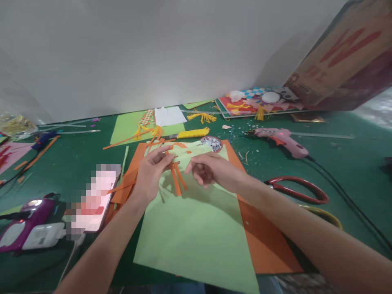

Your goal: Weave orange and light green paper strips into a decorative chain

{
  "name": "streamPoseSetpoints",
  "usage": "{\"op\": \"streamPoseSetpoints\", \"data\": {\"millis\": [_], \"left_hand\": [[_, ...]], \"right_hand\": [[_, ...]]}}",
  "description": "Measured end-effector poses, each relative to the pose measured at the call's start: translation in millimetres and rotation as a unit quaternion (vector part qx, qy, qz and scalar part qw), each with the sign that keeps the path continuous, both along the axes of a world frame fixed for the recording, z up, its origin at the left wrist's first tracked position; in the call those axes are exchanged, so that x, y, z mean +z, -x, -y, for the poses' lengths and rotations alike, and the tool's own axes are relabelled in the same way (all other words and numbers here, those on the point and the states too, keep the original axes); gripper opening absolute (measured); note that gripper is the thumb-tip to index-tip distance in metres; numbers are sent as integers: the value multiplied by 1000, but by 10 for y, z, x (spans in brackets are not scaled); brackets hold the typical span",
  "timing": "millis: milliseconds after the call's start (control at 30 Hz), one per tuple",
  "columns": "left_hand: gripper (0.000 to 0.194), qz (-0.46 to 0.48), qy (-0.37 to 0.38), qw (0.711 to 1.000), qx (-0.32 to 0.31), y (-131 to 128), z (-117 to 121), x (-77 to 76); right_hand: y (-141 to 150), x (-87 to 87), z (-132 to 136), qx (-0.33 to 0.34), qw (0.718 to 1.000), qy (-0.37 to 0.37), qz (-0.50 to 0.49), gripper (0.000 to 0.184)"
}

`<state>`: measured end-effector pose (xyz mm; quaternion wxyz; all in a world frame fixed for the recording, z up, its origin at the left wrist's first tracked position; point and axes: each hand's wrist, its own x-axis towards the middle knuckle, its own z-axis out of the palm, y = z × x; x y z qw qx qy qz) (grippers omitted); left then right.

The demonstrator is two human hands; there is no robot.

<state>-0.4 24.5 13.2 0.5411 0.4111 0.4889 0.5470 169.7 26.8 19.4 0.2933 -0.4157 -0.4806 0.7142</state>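
Pinched between the fingers of my left hand [154,169] are orange paper strips [177,179], their ends hanging down over a light green paper sheet [199,237]. My right hand [211,169] hovers just to the right of the strips, its fingers curled; whether anything is in them I cannot make out. Under the green sheet lies orange paper [266,241]. Beyond my hands, a yellow utility knife [192,133] rests near a round dish of small beads [211,143].
A pink glue gun [281,141] and red-handled scissors [300,190] lie at the right. On the left are a phone [98,196], a purple power strip [27,222] and a white charger [44,236]. A printed box [343,61] stands at the back right.
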Motion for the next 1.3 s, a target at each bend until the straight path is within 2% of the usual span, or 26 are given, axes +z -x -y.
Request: {"op": "streamPoseSetpoints", "data": {"millis": [100,233,400,567,833,967,1167,1300], "left_hand": [[25,13,-3,1000,-12,-4,-2,4],[24,34,-16,999,-3,-5,-8,10],[23,34,-46,998,23,11,-28,-13],[24,27,-47,998,18,21,-30,-6],[25,-77,-59,995,5,12,7,15],[25,-113,-72,991,2,17,9,-5],[25,-132,-70,989,-2,26,6,-23],[26,-127,-62,990,-7,8,14,2]], "right_hand": [[-1,1,-13,-3,1000,24,10,35],[26,6,5,47,997,39,52,37],[40,-5,17,101,991,17,81,32],[4,-17,0,130,988,-4,86,29],[-25,20,28,65,990,-77,99,33],[-51,56,34,71,983,-137,98,38],[-76,97,27,53,978,-162,122,39],[-69,63,21,34,979,-155,131,39]]}}
